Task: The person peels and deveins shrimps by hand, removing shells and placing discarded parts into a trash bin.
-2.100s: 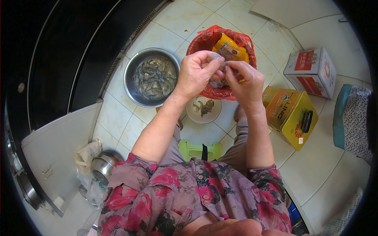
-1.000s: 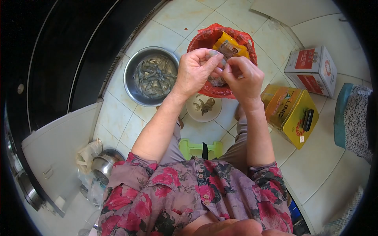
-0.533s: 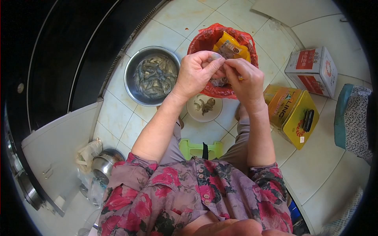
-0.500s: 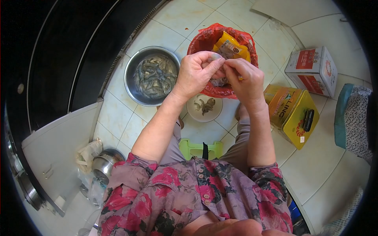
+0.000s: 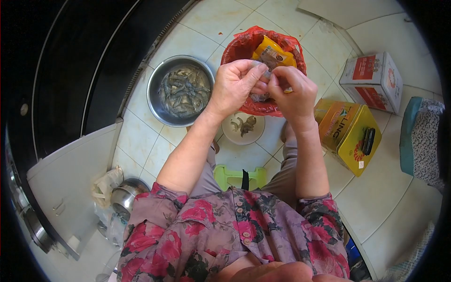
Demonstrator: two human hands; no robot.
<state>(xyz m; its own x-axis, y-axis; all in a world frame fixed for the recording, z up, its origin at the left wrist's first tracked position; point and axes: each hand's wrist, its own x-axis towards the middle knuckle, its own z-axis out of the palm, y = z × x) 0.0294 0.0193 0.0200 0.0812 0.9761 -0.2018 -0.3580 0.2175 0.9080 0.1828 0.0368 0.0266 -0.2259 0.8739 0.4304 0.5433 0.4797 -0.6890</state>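
Note:
Over a bin lined with a red bag (image 5: 235, 47), my left hand (image 5: 237, 84) is closed around a greyish shrimp (image 5: 264, 72). The fingers of my right hand (image 5: 293, 91) are pinched together at the shrimp's right end, close to the left fingertips. A yellow packet (image 5: 274, 52) lies in the bin beyond my hands. To the left, a steel basin (image 5: 152, 105) holds several whole shrimp (image 5: 185, 91) in liquid. Below my hands, a white plate (image 5: 256, 136) on the floor carries several peeled-looking shrimp (image 5: 245, 126).
A green stool (image 5: 225, 176) shows between my legs. On the right stand a yellow tin (image 5: 347, 136), a white and red carton (image 5: 373, 80) and a teal and grey patterned object (image 5: 418, 141). Metal bowls (image 5: 124, 195) and plastic bags (image 5: 105, 185) are at the lower left.
My right fingertips have shifted slightly to the right from the left ones, showing more of the shrimp between them. The basin and plate appear unchanged.

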